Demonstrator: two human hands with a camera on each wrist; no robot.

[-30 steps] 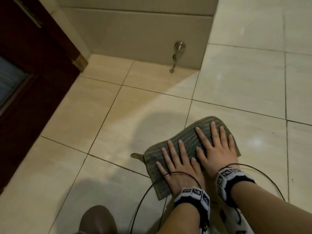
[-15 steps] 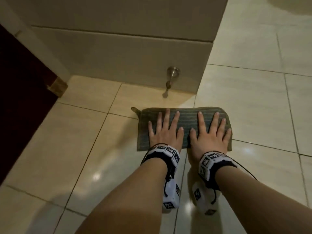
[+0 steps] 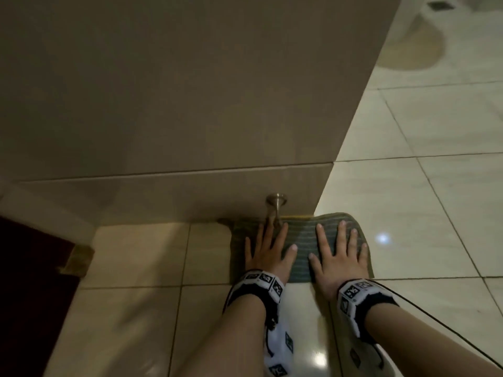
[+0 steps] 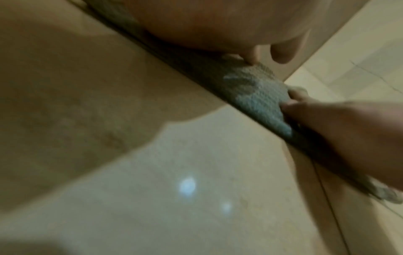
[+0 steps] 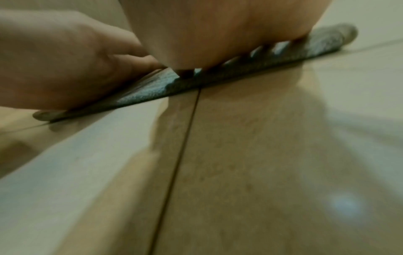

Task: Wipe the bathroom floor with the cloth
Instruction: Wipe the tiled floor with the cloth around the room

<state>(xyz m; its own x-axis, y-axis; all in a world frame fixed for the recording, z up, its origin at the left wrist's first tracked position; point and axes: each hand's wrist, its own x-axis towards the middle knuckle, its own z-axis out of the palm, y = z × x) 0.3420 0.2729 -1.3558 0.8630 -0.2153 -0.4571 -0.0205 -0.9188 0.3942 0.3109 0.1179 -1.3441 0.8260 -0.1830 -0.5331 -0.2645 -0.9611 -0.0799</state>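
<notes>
A grey-green ribbed cloth [image 3: 302,242] lies flat on the glossy beige floor tiles [image 3: 141,257], its far edge against the foot of the wall. My left hand [image 3: 268,250] presses on its left half with fingers straight and spread. My right hand [image 3: 339,253] presses flat on the right half in the same way. In the left wrist view the cloth [image 4: 255,93] runs as a thin band under my palm, with the right hand [image 4: 348,131] beside it. The right wrist view shows the cloth [image 5: 150,89] edge-on under both hands, the left hand [image 5: 54,60] at left.
A tiled wall [image 3: 190,104] rises straight ahead and ends at a corner on the right. A metal door stopper [image 3: 276,206] juts from its base just above my left fingertips. A dark wooden door [image 3: 27,289] stands at left. Open floor [image 3: 422,208] extends to the right.
Both hands have pushed the cloth forward across the tiles, from near my feet up to the wall base under the door stopper. The view has moved closer to the wall.
</notes>
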